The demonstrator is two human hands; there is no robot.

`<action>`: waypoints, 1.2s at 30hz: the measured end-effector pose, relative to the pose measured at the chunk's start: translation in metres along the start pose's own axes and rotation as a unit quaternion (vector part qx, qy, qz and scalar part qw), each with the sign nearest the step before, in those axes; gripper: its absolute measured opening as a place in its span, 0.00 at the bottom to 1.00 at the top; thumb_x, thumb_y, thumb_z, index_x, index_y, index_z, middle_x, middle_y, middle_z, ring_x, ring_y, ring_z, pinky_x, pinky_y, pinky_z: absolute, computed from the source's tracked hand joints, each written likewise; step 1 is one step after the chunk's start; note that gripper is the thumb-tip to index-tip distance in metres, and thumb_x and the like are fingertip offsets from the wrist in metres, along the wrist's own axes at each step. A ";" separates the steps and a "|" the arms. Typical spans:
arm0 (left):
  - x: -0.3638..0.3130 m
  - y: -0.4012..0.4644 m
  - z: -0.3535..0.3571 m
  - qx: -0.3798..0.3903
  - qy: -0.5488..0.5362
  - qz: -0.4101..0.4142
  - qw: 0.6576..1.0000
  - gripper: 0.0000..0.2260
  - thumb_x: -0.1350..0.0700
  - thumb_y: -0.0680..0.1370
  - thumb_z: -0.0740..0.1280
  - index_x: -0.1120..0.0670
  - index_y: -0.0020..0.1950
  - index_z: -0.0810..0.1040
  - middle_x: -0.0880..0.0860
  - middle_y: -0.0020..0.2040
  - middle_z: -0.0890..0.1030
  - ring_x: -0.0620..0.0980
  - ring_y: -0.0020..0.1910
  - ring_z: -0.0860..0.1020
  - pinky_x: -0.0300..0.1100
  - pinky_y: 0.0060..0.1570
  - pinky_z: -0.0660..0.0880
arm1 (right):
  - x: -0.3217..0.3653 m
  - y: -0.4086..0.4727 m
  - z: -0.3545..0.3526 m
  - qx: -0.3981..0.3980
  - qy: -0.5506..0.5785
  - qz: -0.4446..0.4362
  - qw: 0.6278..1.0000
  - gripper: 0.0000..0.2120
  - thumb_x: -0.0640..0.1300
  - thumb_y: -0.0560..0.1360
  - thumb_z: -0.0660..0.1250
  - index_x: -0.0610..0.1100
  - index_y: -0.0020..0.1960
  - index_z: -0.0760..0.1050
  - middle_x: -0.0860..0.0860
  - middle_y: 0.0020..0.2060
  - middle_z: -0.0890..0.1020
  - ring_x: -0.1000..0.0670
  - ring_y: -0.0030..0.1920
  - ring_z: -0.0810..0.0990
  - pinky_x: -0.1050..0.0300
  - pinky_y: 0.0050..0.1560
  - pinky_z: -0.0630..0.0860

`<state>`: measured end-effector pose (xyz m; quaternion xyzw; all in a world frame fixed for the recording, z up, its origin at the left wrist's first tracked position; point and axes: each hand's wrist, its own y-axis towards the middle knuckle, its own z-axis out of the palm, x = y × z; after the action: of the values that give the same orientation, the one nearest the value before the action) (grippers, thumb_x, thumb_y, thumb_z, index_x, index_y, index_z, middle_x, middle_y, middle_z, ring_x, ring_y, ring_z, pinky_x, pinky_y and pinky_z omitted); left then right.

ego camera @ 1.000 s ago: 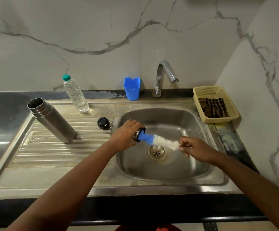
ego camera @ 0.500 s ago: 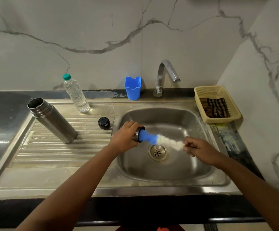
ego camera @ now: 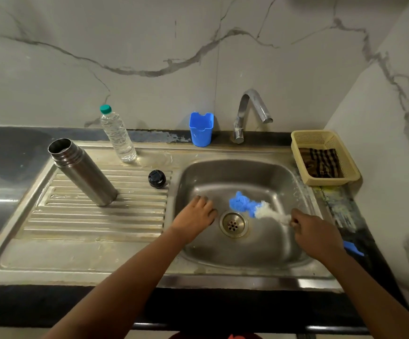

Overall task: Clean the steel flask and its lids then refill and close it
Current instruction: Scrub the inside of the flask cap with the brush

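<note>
- Nearest, both forearms reach in from 6 o'clock over the dark counter edge toward the steel sink basin (ego camera: 259, 255)
- The right hand (ego camera: 317, 234), at about 4 o'clock from the drain (ego camera: 233, 223), curls its fingers round the handle of a bottle brush (ego camera: 252, 207) and grips it; a blue handle end (ego camera: 352, 248) sticks out behind the wrist
- The brush's white and blue bristle head hangs free over the basin, just above the drain at its 1 o'clock
- The left hand (ego camera: 195, 220), at 9 o'clock from the drain, is knuckles up with fingers curled down at the basin's left wall; whether it holds the steel lid under the palm I cannot tell
- On the ribbed drainboard (ego camera: 96, 221), the steel flask (ego camera: 82, 172) stands open-mouthed at 10 o'clock from the left hand
- The black inner lid (ego camera: 157, 178) sits on the drainboard beside the basin's left rim, at 11 o'clock from the left hand
- Farther back, a clear water bottle (ego camera: 118, 137) with a green cap stands at 1 o'clock from the flask
- At the wall, a blue plastic cup (ego camera: 201, 129) sits just left of the tap (ego camera: 247, 113)
- At 2 o'clock from the basin, a yellow basket (ego camera: 303, 137) holds a striped cloth (ego camera: 321, 162)
</note>
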<state>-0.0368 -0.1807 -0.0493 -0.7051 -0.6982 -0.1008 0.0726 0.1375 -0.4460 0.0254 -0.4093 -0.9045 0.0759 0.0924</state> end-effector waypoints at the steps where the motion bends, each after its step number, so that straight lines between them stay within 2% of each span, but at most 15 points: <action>1: -0.002 0.000 0.002 0.006 0.020 0.022 1.000 0.20 0.62 0.66 0.76 0.56 0.57 0.78 0.57 0.54 0.78 0.59 0.53 0.78 0.55 0.62 0.74 | 0.003 0.001 0.001 0.000 0.003 -0.003 1.000 0.06 0.45 0.80 0.57 0.52 0.45 0.64 0.55 0.30 0.70 0.55 0.30 0.69 0.57 0.29 0.61; 3: -0.004 -0.001 0.003 0.009 0.020 0.029 0.999 0.23 0.62 0.65 0.76 0.56 0.59 0.78 0.57 0.55 0.78 0.58 0.53 0.79 0.55 0.63 0.73 | 0.007 0.004 0.002 -0.004 0.016 -0.007 1.000 0.06 0.45 0.80 0.57 0.51 0.45 0.64 0.55 0.31 0.71 0.53 0.31 0.72 0.56 0.30 0.64; 4: -0.004 -0.003 0.002 0.002 -0.009 -0.001 1.000 0.25 0.62 0.65 0.76 0.55 0.61 0.77 0.56 0.57 0.77 0.58 0.54 0.78 0.55 0.64 0.73 | 0.009 0.005 0.003 -0.008 0.022 -0.006 1.000 0.06 0.45 0.80 0.57 0.51 0.45 0.65 0.54 0.31 0.72 0.53 0.32 0.73 0.56 0.31 0.66; 6: 0.001 -0.009 -0.008 -0.027 -0.169 -0.128 0.977 0.28 0.61 0.67 0.75 0.53 0.66 0.72 0.54 0.61 0.75 0.56 0.57 0.78 0.51 0.62 0.74 | 0.012 0.007 0.007 -0.016 0.042 0.004 0.999 0.05 0.45 0.80 0.58 0.51 0.45 0.67 0.54 0.32 0.73 0.53 0.32 0.73 0.56 0.30 0.65; 7: 0.006 -0.014 -0.015 -0.049 -0.289 -0.226 0.929 0.29 0.61 0.68 0.75 0.51 0.67 0.70 0.52 0.61 0.74 0.53 0.55 0.78 0.47 0.56 0.77 | 0.012 0.007 0.009 -0.017 0.058 0.012 0.998 0.05 0.45 0.80 0.59 0.51 0.45 0.68 0.54 0.32 0.74 0.53 0.32 0.73 0.57 0.30 0.65; 8: 0.012 -0.022 -0.019 -0.074 -0.399 -0.321 0.856 0.29 0.61 0.68 0.76 0.49 0.65 0.67 0.49 0.58 0.76 0.50 0.51 0.79 0.44 0.48 0.78 | 0.013 0.008 0.010 -0.016 0.077 0.022 0.997 0.05 0.46 0.80 0.60 0.51 0.45 0.68 0.54 0.32 0.75 0.53 0.32 0.74 0.57 0.30 0.65; 9: 0.018 -0.030 -0.021 -0.108 -0.473 -0.389 0.783 0.29 0.61 0.68 0.77 0.48 0.62 0.66 0.47 0.53 0.77 0.48 0.48 0.80 0.43 0.42 0.78 | 0.013 0.008 0.012 -0.016 0.094 0.029 0.995 0.06 0.46 0.80 0.60 0.52 0.44 0.68 0.53 0.33 0.76 0.53 0.32 0.74 0.57 0.31 0.66; 10: 0.027 -0.040 -0.022 -0.153 -0.514 -0.429 0.726 0.30 0.62 0.68 0.78 0.48 0.60 0.64 0.45 0.51 0.77 0.48 0.46 0.80 0.44 0.42 0.78 | 0.013 0.009 0.014 -0.016 0.111 0.037 0.993 0.06 0.46 0.80 0.61 0.53 0.44 0.68 0.53 0.33 0.76 0.52 0.33 0.75 0.57 0.32 0.67; 12: 0.043 -0.062 -0.019 -0.217 -0.558 -0.468 0.650 0.31 0.65 0.68 0.78 0.50 0.61 0.63 0.49 0.54 0.75 0.51 0.48 0.79 0.48 0.48 0.79 | 0.012 0.009 0.018 -0.014 0.143 0.051 0.988 0.08 0.46 0.79 0.62 0.52 0.42 0.68 0.54 0.33 0.77 0.51 0.34 0.75 0.56 0.33 0.69; 13: 0.049 -0.074 -0.015 -0.225 -0.567 -0.477 0.632 0.32 0.67 0.69 0.77 0.51 0.63 0.62 0.52 0.57 0.73 0.51 0.50 0.78 0.46 0.50 0.78 | 0.012 0.009 0.020 -0.013 0.156 0.057 0.986 0.08 0.45 0.79 0.62 0.52 0.42 0.68 0.53 0.33 0.77 0.50 0.35 0.76 0.55 0.34 0.71; 16: 0.060 -0.107 0.001 -0.218 -0.549 -0.497 0.636 0.36 0.60 0.64 0.78 0.50 0.66 0.63 0.56 0.61 0.71 0.50 0.55 0.75 0.34 0.53 0.71 | 0.014 0.009 0.026 -0.010 0.187 0.072 0.980 0.09 0.45 0.79 0.63 0.51 0.40 0.68 0.51 0.32 0.77 0.47 0.35 0.76 0.51 0.37 0.75; 19: 0.061 -0.124 0.013 -0.193 -0.524 -0.504 0.659 0.35 0.51 0.62 0.79 0.48 0.63 0.65 0.56 0.61 0.72 0.52 0.58 0.75 0.43 0.60 0.73 | 0.018 0.011 0.029 -0.009 0.214 0.084 0.973 0.10 0.45 0.78 0.64 0.52 0.39 0.69 0.49 0.31 0.77 0.46 0.34 0.77 0.49 0.38 0.75; 21: 0.061 -0.124 0.015 -0.179 -0.507 -0.507 0.674 0.32 0.55 0.65 0.81 0.51 0.62 0.68 0.56 0.60 0.70 0.53 0.57 0.75 0.48 0.62 0.74 | 0.020 0.013 0.031 -0.012 0.228 0.084 0.970 0.10 0.45 0.78 0.65 0.52 0.39 0.69 0.49 0.31 0.77 0.46 0.34 0.77 0.48 0.38 0.76; 27: 0.058 -0.121 0.013 -0.184 -0.490 -0.507 0.684 0.30 0.59 0.67 0.80 0.60 0.64 0.69 0.57 0.59 0.69 0.50 0.56 0.73 0.38 0.58 0.69 | 0.023 0.017 0.031 -0.017 0.252 0.081 0.964 0.10 0.45 0.78 0.66 0.50 0.38 0.70 0.50 0.31 0.79 0.45 0.35 0.78 0.46 0.41 0.77; 36: 0.068 -0.123 0.005 -0.174 -0.495 -0.511 0.681 0.33 0.59 0.65 0.82 0.53 0.61 0.64 0.54 0.56 0.73 0.50 0.55 0.74 0.40 0.55 0.68 | 0.023 0.017 0.035 -0.010 0.269 0.087 0.959 0.10 0.43 0.78 0.65 0.49 0.39 0.70 0.52 0.33 0.80 0.46 0.35 0.78 0.50 0.40 0.75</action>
<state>-0.1596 -0.1117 -0.0427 -0.1863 -0.8542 0.1215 -0.4699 0.1268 -0.4197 -0.0096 -0.4930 -0.8077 -0.0383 0.3211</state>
